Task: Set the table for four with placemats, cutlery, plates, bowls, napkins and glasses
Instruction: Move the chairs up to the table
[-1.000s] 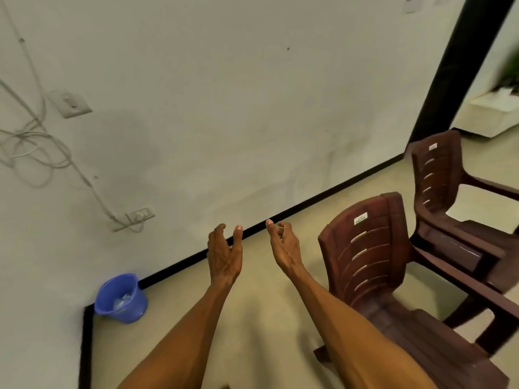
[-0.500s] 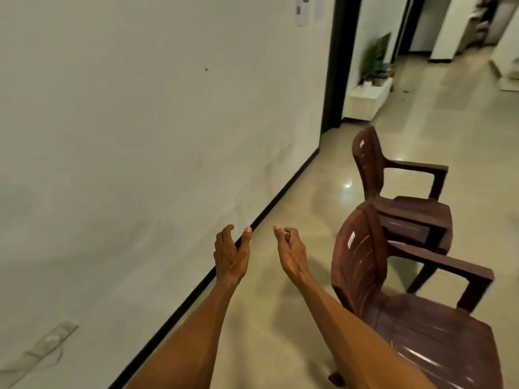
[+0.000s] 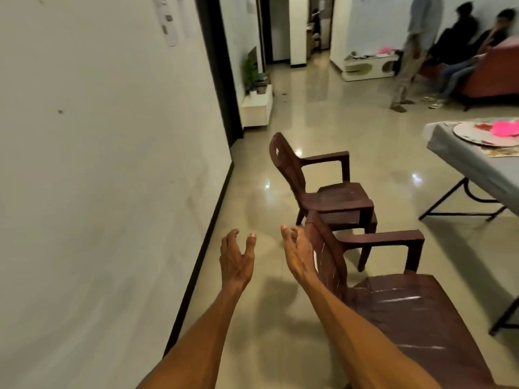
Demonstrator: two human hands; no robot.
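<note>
The table (image 3: 460,161) at far right carries a round placemat (image 3: 477,133) with something pink on it — little else of a setting shows. Both the left hand (image 3: 236,262) and right hand (image 3: 299,255) hang loose and empty beside a brown chair (image 3: 407,313) — most of the task looks undone.

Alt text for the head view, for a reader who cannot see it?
Two empty hands, left hand and right hand, reach forward over a tiled floor beside two brown plastic chairs. A grey table holding a round placemat stands at far right.

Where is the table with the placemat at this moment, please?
In the head view, the table stands at the right edge, beyond the two brown chairs, a placemat on it.
</note>
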